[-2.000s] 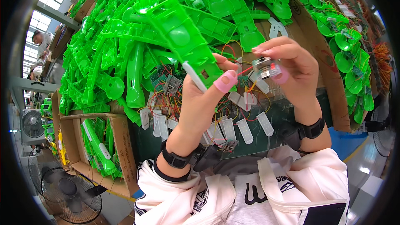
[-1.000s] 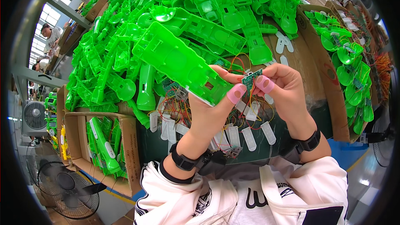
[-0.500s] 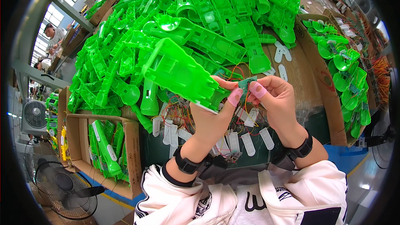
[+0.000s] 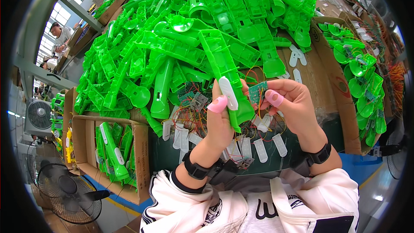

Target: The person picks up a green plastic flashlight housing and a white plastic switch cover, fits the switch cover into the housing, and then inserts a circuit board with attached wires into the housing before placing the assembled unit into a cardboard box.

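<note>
My left hand [image 4: 219,123], with a pink cover on its thumb, grips a long green plastic housing half [image 4: 215,54]. The housing stands tilted, its ribbed hollow showing. A white oblong plate [image 4: 227,93] lies along its side near my thumb. Between the thumb and fingers of my right hand [image 4: 295,110], also with a pink thumb cover, is a small green circuit board [image 4: 258,90], close beside the housing. Below my hands, white oblong plates [image 4: 260,150] hang on thin wires at the dark table edge. Tangled red and yellow wires [image 4: 196,114] and more boards lie behind my left hand.
A tall heap of green housings [image 4: 172,26] fills the table ahead. At the left stands a carton [image 4: 142,155] of green housings; another carton [image 4: 343,99] at the right edge has wired halves beside it. Fans [image 4: 69,190] stand on the left; a person [image 4: 62,34] sits far left.
My left hand has turned the housing more upright, bringing its white plate into view. The circuit board has come apart from my left fingertips and shows more of its face in my right hand.
</note>
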